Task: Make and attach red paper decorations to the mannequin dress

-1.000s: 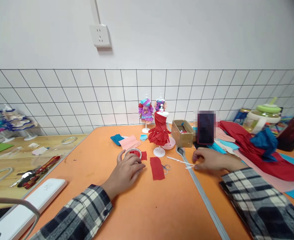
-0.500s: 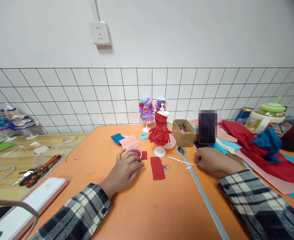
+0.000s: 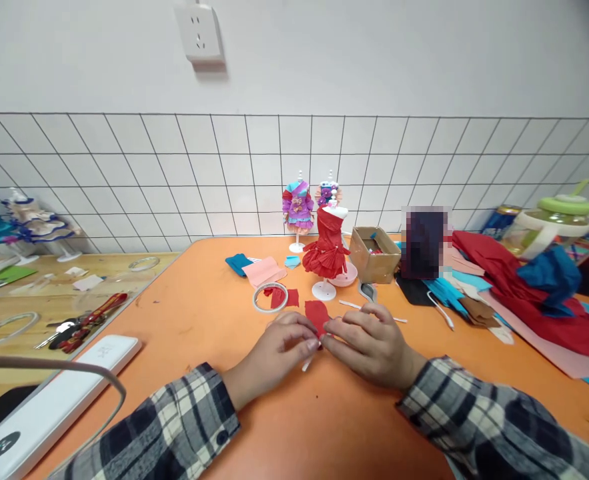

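Note:
My left hand (image 3: 284, 343) and my right hand (image 3: 369, 343) meet at the middle of the orange table (image 3: 199, 313). Both pinch a thin white strip (image 3: 308, 362) between their fingertips, right over a red fabric piece (image 3: 318, 315). Just behind them lie a tape roll (image 3: 270, 297) and a small red scrap (image 3: 291, 297). A doll-size mannequin in a red dress (image 3: 328, 250) stands behind those on a white base. Another white strip (image 3: 354, 306) lies to the right of the red fabric.
Two small dressed mannequins (image 3: 298, 207) stand at the tiled wall. A cardboard box (image 3: 374, 253), a pink dish (image 3: 347, 275), blue and pink cloth pieces (image 3: 259, 270), red and blue fabric (image 3: 529, 293) and a green-lidded jar (image 3: 549, 223) lie right. A white power strip (image 3: 59, 400) lies left.
My left hand left the tape roll and my right hand came in from the right with a white strip; both now meet over the red fabric. The view tilted down.

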A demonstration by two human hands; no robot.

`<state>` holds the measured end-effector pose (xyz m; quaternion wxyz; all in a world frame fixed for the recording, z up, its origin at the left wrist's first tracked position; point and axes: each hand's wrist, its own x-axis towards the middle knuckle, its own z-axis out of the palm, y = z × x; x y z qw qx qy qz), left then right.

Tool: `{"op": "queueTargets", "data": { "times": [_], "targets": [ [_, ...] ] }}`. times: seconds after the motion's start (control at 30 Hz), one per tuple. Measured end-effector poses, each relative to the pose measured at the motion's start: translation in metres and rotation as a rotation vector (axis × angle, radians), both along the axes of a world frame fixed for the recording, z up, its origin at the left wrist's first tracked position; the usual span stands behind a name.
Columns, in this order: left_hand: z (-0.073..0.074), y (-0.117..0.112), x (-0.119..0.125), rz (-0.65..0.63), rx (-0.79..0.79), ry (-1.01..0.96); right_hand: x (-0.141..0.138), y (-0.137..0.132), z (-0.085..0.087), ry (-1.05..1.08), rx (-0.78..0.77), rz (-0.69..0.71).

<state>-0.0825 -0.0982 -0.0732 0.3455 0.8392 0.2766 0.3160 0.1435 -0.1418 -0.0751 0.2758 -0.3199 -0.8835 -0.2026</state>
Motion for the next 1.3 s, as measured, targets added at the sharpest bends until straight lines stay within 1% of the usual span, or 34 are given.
{"op": "queueTargets", "data": {
  "times": [0.07,0.13,0.17,0.27,0.33,0.4,0.47,0.6,0.8,0.97,1.07,1.17,1.23,1.3],
  "targets": [
    [-0.002,-0.005,0.005,0.012,-0.037,-0.024,-0.004,0.0,-0.005,0.008,-0.03,-0.019],
    [-0.003,-0.006,0.004,0.025,-0.035,-0.033,-0.004,0.001,-0.004,0.061,-0.035,-0.032],
    [-0.004,-0.006,0.003,0.038,-0.009,-0.024,-0.004,0.002,-0.001,0.1,-0.06,-0.021],
    [-0.003,-0.003,-0.004,0.097,0.137,0.065,-0.001,0.004,0.009,0.246,-0.247,0.05],
    [0.0,-0.002,-0.007,0.111,0.245,0.161,0.0,0.006,0.013,0.318,-0.377,0.082],
    [0.005,-0.004,-0.008,0.086,0.323,0.254,-0.003,0.008,0.012,0.346,-0.457,0.071],
    [0.011,-0.007,-0.008,0.059,0.372,0.325,-0.008,0.009,0.008,0.344,-0.499,0.042],
    [0.015,-0.012,-0.007,0.058,0.442,0.38,-0.017,0.009,0.0,0.344,-0.511,0.009],
    [0.013,-0.01,-0.01,0.072,0.502,0.373,-0.016,0.007,0.002,0.417,-0.55,-0.022],
    [0.014,-0.012,-0.007,0.059,0.532,0.355,-0.015,0.007,0.001,0.375,-0.528,-0.014],
    [0.013,-0.013,-0.007,0.119,0.508,0.373,-0.016,0.007,0.002,0.356,-0.493,-0.027],
    [0.012,-0.012,-0.008,0.249,0.462,0.398,-0.017,0.006,0.003,0.368,-0.455,-0.075],
    [0.011,-0.01,-0.009,0.314,0.474,0.402,-0.017,0.006,0.004,0.362,-0.455,-0.102],
    [0.011,-0.011,-0.008,0.317,0.523,0.393,-0.019,0.005,0.003,0.348,-0.467,-0.108]
  ]
}}
